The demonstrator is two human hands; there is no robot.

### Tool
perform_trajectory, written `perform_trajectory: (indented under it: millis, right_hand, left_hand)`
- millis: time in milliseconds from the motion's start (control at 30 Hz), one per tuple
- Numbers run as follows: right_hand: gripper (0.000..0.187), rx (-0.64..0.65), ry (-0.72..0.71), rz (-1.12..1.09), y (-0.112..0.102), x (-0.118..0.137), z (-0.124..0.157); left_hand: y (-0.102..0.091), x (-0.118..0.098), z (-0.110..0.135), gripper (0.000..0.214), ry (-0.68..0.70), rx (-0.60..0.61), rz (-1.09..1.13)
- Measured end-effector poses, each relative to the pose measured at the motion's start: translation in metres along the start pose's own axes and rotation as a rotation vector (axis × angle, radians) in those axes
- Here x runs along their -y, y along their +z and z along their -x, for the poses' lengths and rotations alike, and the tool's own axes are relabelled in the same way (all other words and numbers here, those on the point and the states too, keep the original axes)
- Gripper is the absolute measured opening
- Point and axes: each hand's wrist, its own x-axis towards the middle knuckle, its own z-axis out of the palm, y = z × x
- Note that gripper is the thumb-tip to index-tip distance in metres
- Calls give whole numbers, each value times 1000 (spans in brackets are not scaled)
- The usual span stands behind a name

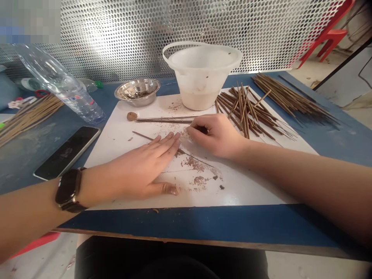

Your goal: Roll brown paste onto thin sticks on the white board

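My left hand lies palm down on the white board, fingers stretched out and thumb apart. Beneath its fingers runs a thin incense stick, coated brown at one end, its bare thin end poking out to the right. My right hand is curled closed on the board; its fingertips are turned in, and what they hold, if anything, is hidden. Just behind it lie several thin dark sticks, their right ends covered by that hand. A brown ball of dough sits at the left of those sticks.
Coated incense sticks are heaped at the right; another bundle lies beyond. A white bucket and metal bowl stand behind. On the left are a phone, a tilted water bottle and tan sticks. Brown crumbs dot the board.
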Motion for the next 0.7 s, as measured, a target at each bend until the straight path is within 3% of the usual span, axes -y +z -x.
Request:
perform_trajectory:
  millis: [133, 333, 533, 700]
  right_hand:
    - [32, 41, -24, 43, -2, 4, 1]
    - [25, 315, -115, 251, -7, 15, 4]
    - [18, 434, -147, 433, -15, 30, 4]
    - [14, 494, -66, 561, -14, 42, 9]
  left_hand:
    - [-15, 0, 13, 102, -68, -63, 29]
    - [-39, 25, -1, 47, -188, -324, 71]
    - [-28, 53, 1, 35, -147, -237, 88]
    - [-19, 56, 3, 32, -112, -266, 158]
